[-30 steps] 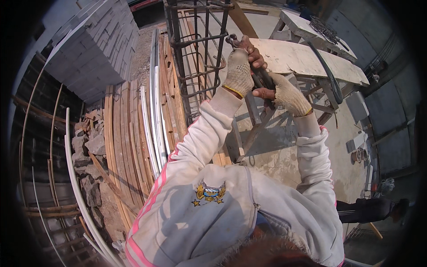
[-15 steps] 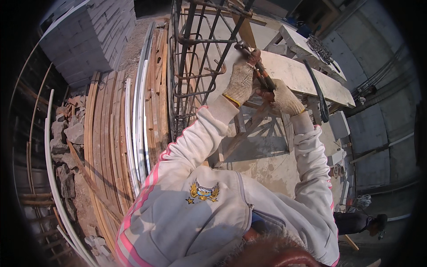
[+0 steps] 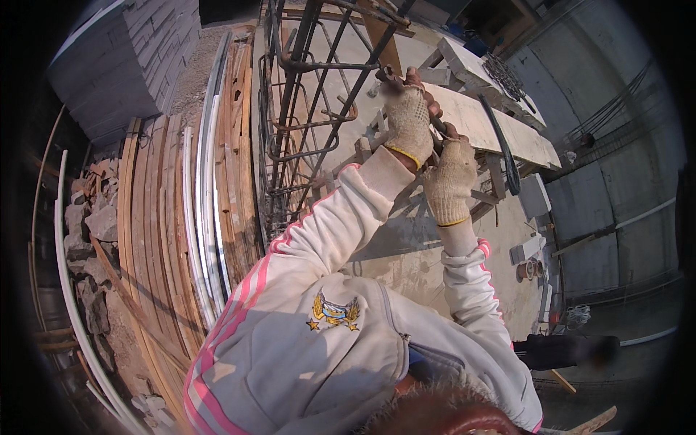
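Observation:
My left hand (image 3: 407,119), in a white knit glove with bare fingertips, is closed around a pair of pincers. Their dark metal head (image 3: 390,75) is beside a bar at the right side of a rebar cage (image 3: 322,67); whether it touches the steel I cannot tell. My right hand (image 3: 449,181), gloved the same way, grips the handle end just below and to the right of the left. Fingers and gloves hide most of the handles. Any wire at the pincers' jaws is too blurred to make out.
Long timber boards (image 3: 148,217) and white pipes (image 3: 205,188) lie left of the cage, with broken rubble (image 3: 94,217) beyond them. Grey blocks (image 3: 109,65) are stacked at the far left. To the right, a pale board (image 3: 507,130) rests on trestles, with a dark bar (image 3: 502,138) across it.
My right hand has come nearer to me and turned more upright. The left hand has rolled over the pincers, covering the orange handles that showed before. The whole view has shifted slightly.

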Tool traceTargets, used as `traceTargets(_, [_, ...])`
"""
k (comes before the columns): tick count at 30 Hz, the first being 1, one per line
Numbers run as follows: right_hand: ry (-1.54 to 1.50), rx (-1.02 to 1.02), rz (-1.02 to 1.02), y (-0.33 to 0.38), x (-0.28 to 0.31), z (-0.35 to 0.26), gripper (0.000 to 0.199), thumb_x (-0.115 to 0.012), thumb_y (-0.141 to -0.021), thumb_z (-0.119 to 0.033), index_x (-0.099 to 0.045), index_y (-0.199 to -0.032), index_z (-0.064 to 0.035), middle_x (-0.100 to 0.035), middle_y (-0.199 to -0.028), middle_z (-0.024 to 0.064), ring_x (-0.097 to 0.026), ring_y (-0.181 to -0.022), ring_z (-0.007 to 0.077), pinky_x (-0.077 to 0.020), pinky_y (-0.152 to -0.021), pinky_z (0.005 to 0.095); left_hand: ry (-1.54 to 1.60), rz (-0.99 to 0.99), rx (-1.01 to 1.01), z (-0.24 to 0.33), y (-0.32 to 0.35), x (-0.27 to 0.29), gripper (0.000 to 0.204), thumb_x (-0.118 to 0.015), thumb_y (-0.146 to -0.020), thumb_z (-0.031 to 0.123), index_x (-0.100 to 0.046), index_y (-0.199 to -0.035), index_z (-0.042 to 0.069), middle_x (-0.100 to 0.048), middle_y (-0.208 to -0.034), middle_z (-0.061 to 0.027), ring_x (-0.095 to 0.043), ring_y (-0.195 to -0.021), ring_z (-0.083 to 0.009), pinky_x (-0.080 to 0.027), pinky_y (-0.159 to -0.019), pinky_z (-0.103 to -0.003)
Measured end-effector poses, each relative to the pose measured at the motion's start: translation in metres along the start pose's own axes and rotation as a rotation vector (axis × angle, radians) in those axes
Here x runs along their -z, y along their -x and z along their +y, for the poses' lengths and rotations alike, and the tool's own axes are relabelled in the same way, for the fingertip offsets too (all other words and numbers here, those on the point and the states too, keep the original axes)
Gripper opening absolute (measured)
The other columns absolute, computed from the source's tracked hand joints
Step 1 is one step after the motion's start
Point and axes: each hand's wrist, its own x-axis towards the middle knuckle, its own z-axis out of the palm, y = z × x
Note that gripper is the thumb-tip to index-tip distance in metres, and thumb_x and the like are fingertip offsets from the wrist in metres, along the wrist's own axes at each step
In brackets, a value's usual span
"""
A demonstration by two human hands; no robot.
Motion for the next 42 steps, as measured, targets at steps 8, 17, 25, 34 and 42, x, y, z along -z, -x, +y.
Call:
traceTargets(8, [-1.045, -0.072, -0.577, -0.029, -0.033, 0.052, 0.039, -0.078, -0.087, -0.014, -0.063, -0.120, -0.0001, -0.071, -0.097, 0.0086, -0.069, -0.080, 0.0190, -0.0511, -0.068, 0.0328, -0.464, 0.025, 0.118, 0.025, 0.028, 0.014, 0.037, -0.076, -0.093, 0.042, -0.060, -0.104, 0.010, -0.059, -0.077, -0.0001, -0.060, -0.067, -0.0115, -0.047, -0.057, -0.025])
traceTargets(17, [-0.934, -0.133, -1.013, -0.056, 0.026, 0.030, 0.054, -0.083, -0.087, -0.032, -0.058, -0.122, -0.0004, -0.061, -0.082, 0.0047, -0.062, -0.068, 0.0163, -0.0500, -0.060, 0.0312, 0.205, -0.638, 0.294, 0.002, -0.042, 0.062, 0.040, -0.066, -0.100, 0.047, -0.058, -0.082, 0.012, -0.055, -0.071, -0.0004, -0.062, -0.068, -0.0209, -0.056, -0.067, -0.041])
traceTargets(25, [-0.078, 0.009, -0.045, -0.003, -0.004, 0.002, 0.050, -0.079, -0.079, -0.017, -0.063, -0.125, -0.0050, -0.070, -0.105, 0.0180, -0.071, -0.097, 0.0364, -0.0554, -0.082, 0.0457, 0.011, -0.010, -0.053, 0.000, 0.005, 0.005, 0.031, -0.068, -0.101, 0.036, -0.054, -0.084, 0.014, -0.044, -0.066, 0.0037, -0.052, -0.059, -0.0131, -0.047, -0.054, -0.031])
traceTargets(34, [-1.609, -0.399, -1.334, -0.037, -0.049, 0.066, 0.028, -0.078, -0.090, -0.022, -0.058, -0.101, -0.0060, -0.056, -0.072, 0.0006, -0.056, -0.058, 0.0114, -0.0426, -0.049, 0.0257, -0.438, -0.194, -0.071, 0.019, 0.017, 0.027, 0.029, -0.073, -0.096, 0.038, -0.065, -0.101, 0.011, -0.067, -0.096, -0.0070, -0.070, -0.084, -0.0223, -0.061, -0.076, -0.036])
traceTargets(42, [-0.793, 0.317, -0.147, -0.010, -0.085, 0.049, 0.053, -0.075, -0.089, -0.023, -0.056, -0.132, 0.0025, -0.072, -0.102, 0.0210, -0.070, -0.097, 0.0398, -0.0558, -0.084, 0.0451, -0.393, -0.087, -0.333, -0.006, -0.015, 0.049, 0.020, -0.070, -0.096, 0.025, -0.062, -0.106, 0.008, -0.063, -0.086, -0.0031, -0.060, -0.074, -0.0191, -0.049, -0.066, -0.039])
